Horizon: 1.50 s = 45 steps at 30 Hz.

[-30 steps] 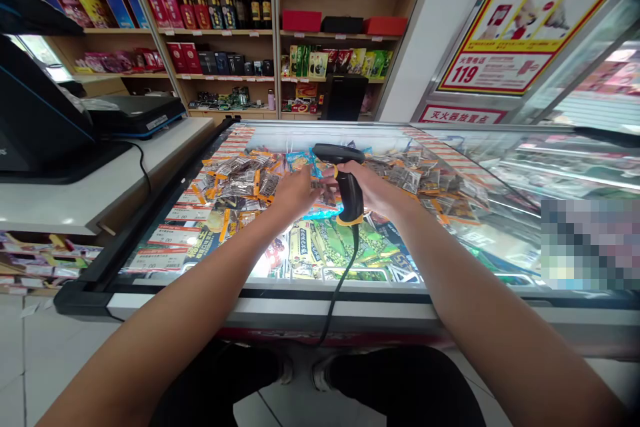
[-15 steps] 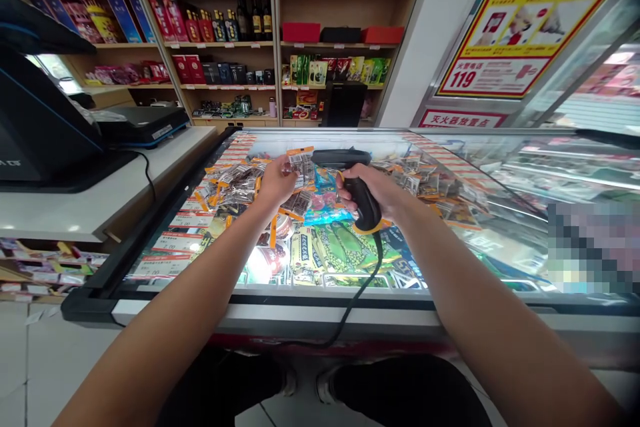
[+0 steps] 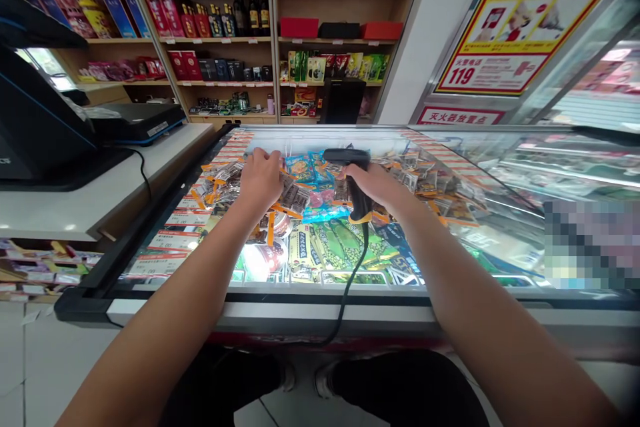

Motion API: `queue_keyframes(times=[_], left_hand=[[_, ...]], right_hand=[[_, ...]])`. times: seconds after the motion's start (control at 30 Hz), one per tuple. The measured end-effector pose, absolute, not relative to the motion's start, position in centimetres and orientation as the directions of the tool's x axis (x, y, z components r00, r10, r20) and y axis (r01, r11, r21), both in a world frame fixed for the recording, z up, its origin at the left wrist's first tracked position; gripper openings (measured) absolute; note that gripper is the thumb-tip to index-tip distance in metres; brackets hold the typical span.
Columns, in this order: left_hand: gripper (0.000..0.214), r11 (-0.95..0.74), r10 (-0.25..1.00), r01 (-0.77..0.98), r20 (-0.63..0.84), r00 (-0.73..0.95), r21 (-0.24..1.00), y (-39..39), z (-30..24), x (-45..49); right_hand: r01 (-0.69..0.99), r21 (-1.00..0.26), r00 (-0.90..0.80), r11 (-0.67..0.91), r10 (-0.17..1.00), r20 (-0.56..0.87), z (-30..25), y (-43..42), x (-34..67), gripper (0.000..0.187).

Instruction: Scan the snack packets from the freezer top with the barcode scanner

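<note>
My right hand (image 3: pixel 373 183) is wrapped around the grip of a black barcode scanner (image 3: pixel 347 156), whose cable hangs toward me. The scanner's head points left, above the glass-topped chest. My left hand (image 3: pixel 261 179) is over the left pile of small clear packets with orange ends (image 3: pixel 223 183). Its fingers curl down and their tips are hidden, so I cannot make out what they hold. Between my hands lie more such packets (image 3: pixel 296 199) and blue snack bags (image 3: pixel 320 203). Green pea-pictured bags (image 3: pixel 343 243) show nearer me.
A counter (image 3: pixel 165 160) with a scale (image 3: pixel 137 121) and a dark terminal (image 3: pixel 40 120) stands at left. Price labels (image 3: pixel 170 240) line the chest's left side. Another pile of packets (image 3: pixel 440 193) lies at right. Shelves of boxes and bottles (image 3: pixel 215 20) stand behind.
My left hand has moved left and down to the left pile; the packet it held up before the scanner no longer shows there. The scanner has shifted slightly right, in my right hand.
</note>
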<state>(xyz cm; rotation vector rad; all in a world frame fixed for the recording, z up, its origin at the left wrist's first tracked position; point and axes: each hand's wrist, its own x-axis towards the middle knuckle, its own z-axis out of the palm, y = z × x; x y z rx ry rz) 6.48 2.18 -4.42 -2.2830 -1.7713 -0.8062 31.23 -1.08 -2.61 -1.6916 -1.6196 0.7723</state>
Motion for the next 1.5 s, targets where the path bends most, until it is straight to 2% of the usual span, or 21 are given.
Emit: queue_keyframes(times=[0.03, 0.1, 0.2, 0.27, 0.33, 0.43, 0.53, 0.7, 0.8, 0.9, 1.0, 1.07, 1.17, 1.27, 1.37, 1.5], left_hand=[[0.043, -0.297, 0.839, 0.947, 0.508, 0.197, 0.124, 1.7, -4.3, 6.6], [0.036, -0.346, 0.821, 0.937, 0.496, 0.282, 0.041, 0.8, -4.4, 7.6], [0.038, -0.457, 0.839, 0.888, 0.358, 0.41, 0.054, -0.3, -5.1, 9.9], [0.045, -0.467, 0.86, 0.881, 0.269, 0.434, 0.074, -0.8, -5.8, 11.2], [0.05, -0.462, 0.87, 0.882, 0.24, 0.432, 0.089, -0.9, -6.4, 11.9], [0.052, -0.469, 0.872, 0.867, 0.243, 0.425, 0.169, -0.7, -6.6, 12.1], [0.058, -0.455, 0.887, 0.844, 0.229, 0.402, 0.283, -0.5, -6.5, 11.9], [0.067, -0.442, 0.896, 0.811, 0.235, 0.377, 0.383, -0.4, -6.5, 12.1], [0.054, -0.456, 0.89, 0.744, 0.25, 0.382, 0.488, -0.1, -6.6, 12.1], [0.023, -0.494, 0.869, 0.649, 0.29, 0.402, 0.579, 0.2, -6.6, 11.8], [0.006, -0.569, 0.822, 0.633, 0.374, 0.429, 0.525, 0.4, -6.3, 11.4], [0.004, -0.596, 0.803, 0.599, 0.41, 0.433, 0.534, 0.4, -6.0, 11.3], [0.007, -0.577, 0.813, 0.453, 0.426, 0.396, 0.68, 0.7, -5.2, 11.0], [0.01, -0.527, 0.849, 0.355, 0.463, 0.253, 0.772, 1.5, -4.1, 9.9], [0.014, -0.562, 0.817, 0.423, 0.558, 0.148, 0.711, 2.4, -3.0, 7.8], [0.023, -0.619, 0.748, 0.589, 0.618, 0.241, 0.52, 3.3, -2.0, 4.9]], right_hand=[[0.633, -0.773, 0.043, -0.031, 0.999, -0.005, -2.8, -1.0, 31.2, 0.03], [0.644, -0.764, 0.005, -0.038, 0.999, -0.045, -3.1, -1.0, 30.9, 0.029], [0.563, -0.826, -0.044, -0.011, 0.998, -0.043, -3.3, -1.4, 30.3, 0.026], [0.428, -0.903, -0.054, -0.035, 0.997, -0.064, -3.4, -1.6, 29.8, 0.025], [0.261, -0.961, -0.071, -0.086, 0.992, -0.108, -3.5, -1.6, 29.5, 0.024], [0.027, -0.992, -0.071, -0.123, 0.99, -0.124, -3.5, -1.4, 29.1, 0.021], [-0.136, -0.989, -0.019, -0.055, 0.998, -0.053, -3.2, -1.3, 28.9, 0.018], [-0.213, -0.977, -0.068, -0.006, 0.998, 0.009, -2.8, -1.8, 28.7, 0.019], [-0.253, -0.967, -0.169, -0.028, 0.986, 0.016, -2.8, -2.1, 28.6, 0.02], [-0.266, -0.963, -0.203, -0.048, 0.979, 0.007, -2.7, -2.3, 28.6, 0.018], [-0.267, -0.962, -0.195, -0.063, 0.981, -0.01, -2.2, -2.4, 28.7, 0.021], [-0.252, -0.967, -0.179, -0.04, 0.984, 0.006, -1.9, -2.5, 29.0, 0.023], [-0.231, -0.971, -0.135, 0.058, 0.987, 0.091, -1.1, -2.7, 29.8, 0.024], [-0.195, -0.971, -0.117, 0.137, 0.98, 0.162, -0.3, -3.0, 30.9, 0.021], [-0.041, -0.994, -0.261, 0.1, 0.959, 0.107, 0.3, -3.7, 31.6, 0.017], [0.256, -0.964, -0.468, 0.071, 0.882, -0.059, 0.2, -4.2, 31.6, 0.02]])
